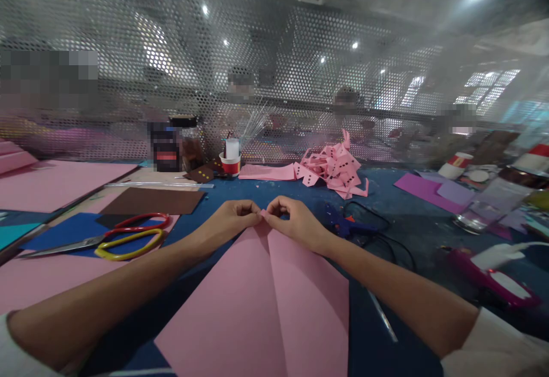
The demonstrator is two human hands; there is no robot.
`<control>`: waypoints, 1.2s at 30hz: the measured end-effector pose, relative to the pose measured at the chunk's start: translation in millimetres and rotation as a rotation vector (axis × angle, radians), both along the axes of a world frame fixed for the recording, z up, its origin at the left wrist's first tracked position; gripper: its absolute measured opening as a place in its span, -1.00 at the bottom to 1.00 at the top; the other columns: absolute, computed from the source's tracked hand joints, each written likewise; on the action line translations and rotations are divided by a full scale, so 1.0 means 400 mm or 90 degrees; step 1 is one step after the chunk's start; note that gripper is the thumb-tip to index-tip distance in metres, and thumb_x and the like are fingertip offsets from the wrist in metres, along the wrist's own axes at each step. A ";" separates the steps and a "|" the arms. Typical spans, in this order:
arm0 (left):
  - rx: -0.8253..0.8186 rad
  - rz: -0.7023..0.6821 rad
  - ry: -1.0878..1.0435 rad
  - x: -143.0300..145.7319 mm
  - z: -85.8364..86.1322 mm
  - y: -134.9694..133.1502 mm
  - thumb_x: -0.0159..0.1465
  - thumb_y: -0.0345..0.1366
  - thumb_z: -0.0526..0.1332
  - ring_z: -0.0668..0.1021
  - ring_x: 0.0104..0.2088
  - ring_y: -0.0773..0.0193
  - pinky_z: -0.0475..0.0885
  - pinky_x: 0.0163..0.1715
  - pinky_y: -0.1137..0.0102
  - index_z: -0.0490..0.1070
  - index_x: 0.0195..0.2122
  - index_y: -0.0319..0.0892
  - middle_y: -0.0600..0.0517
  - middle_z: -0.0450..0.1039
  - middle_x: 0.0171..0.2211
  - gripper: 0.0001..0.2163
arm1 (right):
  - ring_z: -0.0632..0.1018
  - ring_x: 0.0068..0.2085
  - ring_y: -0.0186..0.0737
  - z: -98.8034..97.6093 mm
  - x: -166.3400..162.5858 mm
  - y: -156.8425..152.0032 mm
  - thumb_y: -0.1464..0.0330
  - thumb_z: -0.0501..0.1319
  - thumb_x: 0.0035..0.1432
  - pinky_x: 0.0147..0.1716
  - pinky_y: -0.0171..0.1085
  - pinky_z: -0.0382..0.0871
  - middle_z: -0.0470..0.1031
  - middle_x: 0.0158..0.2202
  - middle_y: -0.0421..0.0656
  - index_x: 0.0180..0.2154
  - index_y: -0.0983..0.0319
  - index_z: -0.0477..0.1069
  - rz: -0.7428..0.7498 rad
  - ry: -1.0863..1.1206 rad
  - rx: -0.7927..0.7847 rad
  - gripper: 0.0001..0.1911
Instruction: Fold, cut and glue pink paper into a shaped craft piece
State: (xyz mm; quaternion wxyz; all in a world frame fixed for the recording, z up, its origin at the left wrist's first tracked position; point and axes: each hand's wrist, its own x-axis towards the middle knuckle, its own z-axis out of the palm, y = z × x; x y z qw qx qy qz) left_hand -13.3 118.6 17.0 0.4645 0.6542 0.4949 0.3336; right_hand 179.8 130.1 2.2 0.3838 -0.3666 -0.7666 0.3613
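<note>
A large pink sheet of paper with a crease down its middle spreads toward me over the blue table. At its narrow far end, my left hand is closed, thumb and fingertips pinching the paper. Right beside it my right hand pinches the same end, the two sets of fingertips nearly touching. The paper's near edge runs out of view at the bottom. To the left of my left forearm lie scissors with red and yellow handles. Beyond my right forearm rests a blue glue gun with a black cord.
Pink cut pieces with black dots are heaped at the back beside a folded pink strip. Brown paper and blue paper lie left. A clear jar, purple paper and a magenta device are right. Perforated metal stands behind.
</note>
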 end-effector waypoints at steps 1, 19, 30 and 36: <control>0.005 0.000 0.000 -0.001 -0.002 0.001 0.11 -0.03 0.29 0.41 -0.44 0.28 0.23 -0.44 0.42 0.46 -0.40 -0.20 0.10 0.40 -0.48 -0.71 | 0.51 -0.29 -0.28 0.001 0.000 0.000 0.25 0.25 0.23 -0.18 -0.26 0.39 0.53 -0.33 -0.18 -0.29 0.25 0.43 -0.001 -0.003 -0.002 -0.82; 0.180 0.032 0.116 -0.010 -0.028 0.014 0.23 -0.09 0.25 0.55 -0.25 0.16 0.39 -0.24 0.33 0.48 -0.23 -0.16 0.01 0.55 -0.28 -0.75 | 0.45 -0.37 -0.31 -0.027 0.013 0.021 0.20 0.17 0.29 -0.39 -0.33 0.18 0.52 -0.42 -0.21 -0.39 0.26 0.48 -0.078 -0.154 -0.023 -0.70; 0.494 -0.117 0.545 0.016 -0.058 -0.105 0.35 -0.30 0.12 0.51 -0.22 0.12 0.31 -0.17 0.22 0.47 -0.30 -0.12 -0.04 0.51 -0.28 -0.85 | 0.58 -0.28 -0.11 -0.031 0.003 0.013 0.17 0.20 0.25 -0.38 -0.25 0.20 0.65 -0.29 -0.09 -0.35 0.17 0.56 -0.194 -0.387 -0.005 -0.74; 0.536 -0.067 0.553 0.031 -0.072 -0.121 0.39 -0.31 0.03 0.50 -0.22 0.09 0.28 -0.15 0.18 0.44 -0.30 -0.14 -0.05 0.50 -0.32 -0.79 | 0.58 -0.28 -0.10 -0.039 0.001 0.016 0.19 0.22 0.23 -0.34 -0.24 0.26 0.64 -0.31 -0.10 -0.33 0.14 0.55 -0.232 -0.445 0.025 -0.79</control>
